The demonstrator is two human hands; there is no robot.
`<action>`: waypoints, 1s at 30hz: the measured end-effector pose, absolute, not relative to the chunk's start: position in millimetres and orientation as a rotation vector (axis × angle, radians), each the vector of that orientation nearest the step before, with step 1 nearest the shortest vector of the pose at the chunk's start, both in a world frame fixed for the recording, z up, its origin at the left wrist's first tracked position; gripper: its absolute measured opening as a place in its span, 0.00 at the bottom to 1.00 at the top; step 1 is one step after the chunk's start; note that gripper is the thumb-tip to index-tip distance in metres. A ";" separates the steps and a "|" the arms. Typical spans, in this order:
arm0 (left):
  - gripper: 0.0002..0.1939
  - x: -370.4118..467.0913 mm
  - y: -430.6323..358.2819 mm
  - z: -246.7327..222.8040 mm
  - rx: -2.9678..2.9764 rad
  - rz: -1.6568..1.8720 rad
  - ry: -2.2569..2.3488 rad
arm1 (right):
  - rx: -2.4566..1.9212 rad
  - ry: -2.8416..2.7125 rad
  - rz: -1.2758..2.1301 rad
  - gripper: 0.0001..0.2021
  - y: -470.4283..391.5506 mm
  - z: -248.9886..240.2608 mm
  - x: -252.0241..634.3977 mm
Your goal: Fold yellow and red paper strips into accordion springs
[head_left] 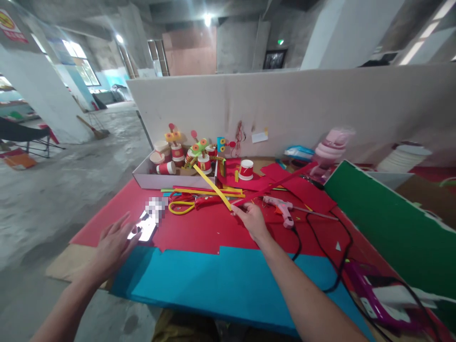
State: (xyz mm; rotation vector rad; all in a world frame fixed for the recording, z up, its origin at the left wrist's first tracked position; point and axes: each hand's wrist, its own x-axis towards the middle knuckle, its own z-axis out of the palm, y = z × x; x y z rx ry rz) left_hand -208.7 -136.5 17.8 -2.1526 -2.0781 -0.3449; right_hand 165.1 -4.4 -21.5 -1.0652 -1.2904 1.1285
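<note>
My left hand (113, 244) is at the left of the table with its fingers stretched out and apart. Its thumb lies over the lit screen of a phone (145, 230), which rests flat on red paper; part of the phone is blurred. My right hand (252, 221) pinches a yellow paper strip (213, 187) and a red paper strip (280, 183) where their ends meet, so that they spread in a V away from me. Yellow-handled scissors (181, 207) lie between the hands. Right of my right hand is a pink glue gun (281, 209) with its glue stick.
Behind the scissors, a white box (171, 180) holds red-and-white paper cups and paper figures with springy arms. Another paper cup (246, 169) stands beside it. Blue paper (199, 275) covers the near edge. Black cables and a purple power strip (377, 294) lie at right, below a green board (395, 213).
</note>
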 end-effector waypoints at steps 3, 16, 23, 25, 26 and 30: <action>0.20 -203.7 -133.9 13.0 -2.185 -0.314 -2.082 | -1.074 -1.277 1.136 0.16 -3.9 -22.5 165.8; 0.19 -24.4 -36.9 44.6 -2.758 -1.171 -2.026 | -0.957 -0.845 1.174 0.15 1.3 -13.1 167.9; 0.17 36.7 -4.2 0.2 -2.827 -1.895 -1.889 | -0.945 -0.895 1.241 0.15 1.7 -12.7 170.5; 0.16 37.3 -5.3 -10.0 -2.784 -2.058 -1.832 | -0.976 -1.000 1.223 0.15 0.6 -16.7 169.4; 0.16 36.6 -6.5 -13.7 -2.773 -2.105 -1.823 | -0.996 -1.046 1.206 0.15 0.0 -18.6 168.6; 0.16 34.0 -9.5 -20.4 -2.723 -2.211 -1.844 | -1.044 -1.148 1.181 0.16 -1.4 -23.5 166.1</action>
